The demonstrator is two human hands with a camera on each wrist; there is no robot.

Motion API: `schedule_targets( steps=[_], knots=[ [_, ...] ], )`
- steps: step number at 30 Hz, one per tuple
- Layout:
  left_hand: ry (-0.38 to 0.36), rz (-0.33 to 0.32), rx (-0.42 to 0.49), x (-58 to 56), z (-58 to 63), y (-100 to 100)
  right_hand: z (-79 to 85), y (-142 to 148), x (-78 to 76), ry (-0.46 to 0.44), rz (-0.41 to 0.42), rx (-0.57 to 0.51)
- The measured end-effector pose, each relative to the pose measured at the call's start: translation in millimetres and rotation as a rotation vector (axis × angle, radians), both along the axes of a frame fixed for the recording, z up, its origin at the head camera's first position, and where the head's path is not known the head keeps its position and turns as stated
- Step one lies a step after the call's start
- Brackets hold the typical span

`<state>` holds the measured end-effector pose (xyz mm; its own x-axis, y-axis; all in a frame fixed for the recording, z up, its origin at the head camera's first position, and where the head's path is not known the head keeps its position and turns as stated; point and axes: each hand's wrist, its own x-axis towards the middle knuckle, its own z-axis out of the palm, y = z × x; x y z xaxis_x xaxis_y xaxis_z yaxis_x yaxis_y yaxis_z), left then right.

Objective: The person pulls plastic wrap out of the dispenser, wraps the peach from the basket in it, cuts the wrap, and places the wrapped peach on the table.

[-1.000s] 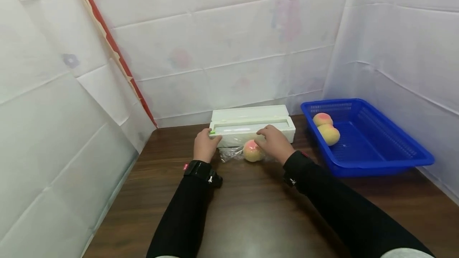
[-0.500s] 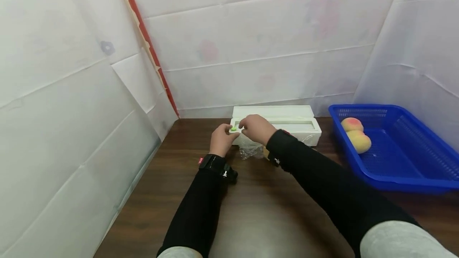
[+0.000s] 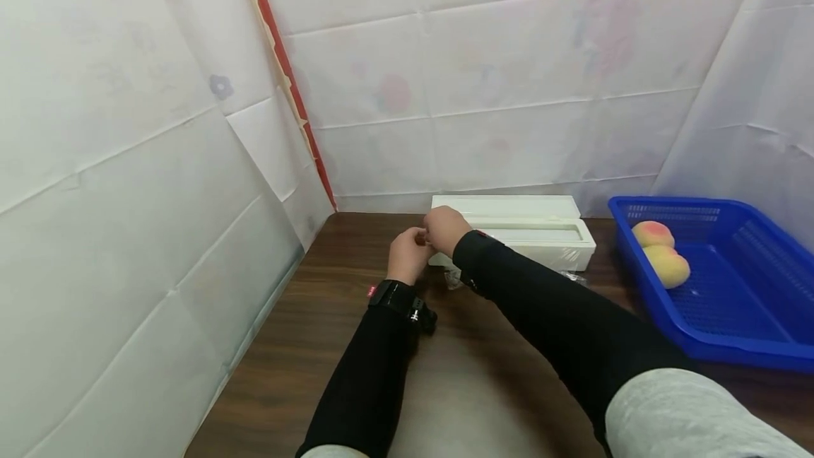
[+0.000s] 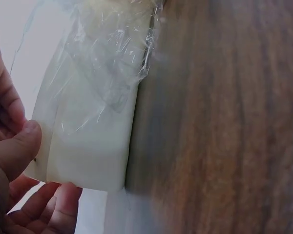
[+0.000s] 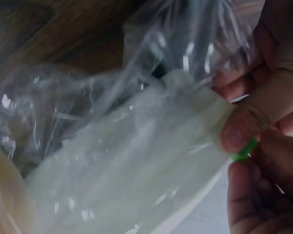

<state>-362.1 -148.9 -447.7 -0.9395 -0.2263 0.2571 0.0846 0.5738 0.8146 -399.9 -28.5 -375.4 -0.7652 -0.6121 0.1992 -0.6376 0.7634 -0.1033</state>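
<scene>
So my left hand (image 3: 408,256) gripped the end of the white box (image 3: 550,254), on the table (image 3: 305,345) left of the blue basket (image 3: 731,349), right hand (image 3: 447,227) pinching its green tab (image 5: 243,152); yanking could've skidded the box, or loose film (image 4: 107,73) could've snagged

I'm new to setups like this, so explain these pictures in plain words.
No machine here, just a person's bare left hand and right hand. The wide picture looks down from the head; the two close-ups come from the left and right wrists. On the brown table stand a white box, its lid open and clear film over its front, and a blue basket with two peach-like fruits. The left hand holds the box's left end; next to it, the right hand seems to pinch a small green piece.
</scene>
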Motion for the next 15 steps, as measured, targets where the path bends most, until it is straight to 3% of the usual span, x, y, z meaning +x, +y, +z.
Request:
schedule_targets(
  steps=[8,15],
  knots=[
    [0.005,-0.023,0.047,-1.2,7.0,0,6.8,3,-5.4,-0.07,-0.1,-0.089],
    [-0.002,-0.011,0.01,-0.1,4.5,-5,12.4,-4,7.9,-0.056,-0.081,0.006]
  ],
)
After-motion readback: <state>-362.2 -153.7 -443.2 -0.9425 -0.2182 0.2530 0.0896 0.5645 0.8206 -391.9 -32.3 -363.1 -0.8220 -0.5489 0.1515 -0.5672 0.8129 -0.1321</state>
